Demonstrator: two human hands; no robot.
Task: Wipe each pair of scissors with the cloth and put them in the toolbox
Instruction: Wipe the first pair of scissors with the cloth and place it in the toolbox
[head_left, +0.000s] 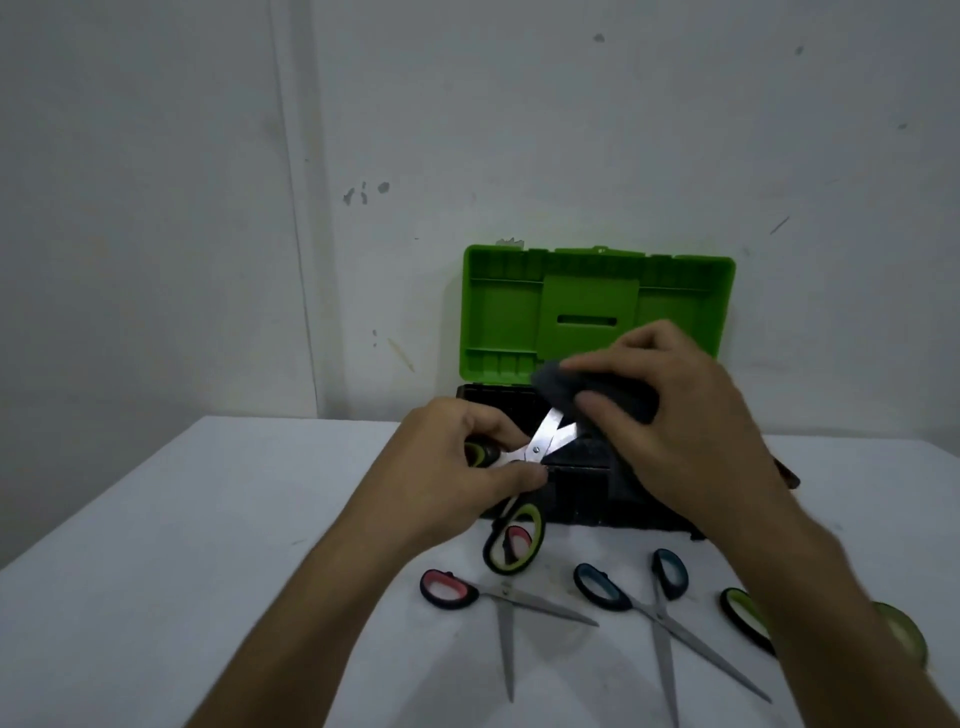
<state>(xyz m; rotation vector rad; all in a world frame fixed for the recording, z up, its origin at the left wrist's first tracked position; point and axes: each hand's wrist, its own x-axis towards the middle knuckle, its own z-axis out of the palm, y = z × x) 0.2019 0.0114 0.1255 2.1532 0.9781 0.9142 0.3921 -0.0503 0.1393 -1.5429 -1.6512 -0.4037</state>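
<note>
My left hand (467, 462) grips a pair of green-handled scissors (545, 441) near the pivot, its blades spread and pointing up to the right. My right hand (670, 415) holds a dark grey cloth (597, 389) wrapped over the blade tips. Behind the hands stands the toolbox (582, 499), a black base with its green lid (509, 312) raised against the wall. On the table in front lie red-handled scissors (498, 603), blue-handled scissors (654, 603) and another green-handled pair (743, 618), partly hidden by my right forearm.
A white table (208, 519) stands against a grey wall. A roundish green object (904, 634) lies at the right edge behind my right forearm. A dark piece (789, 475) sticks out to the right of the toolbox.
</note>
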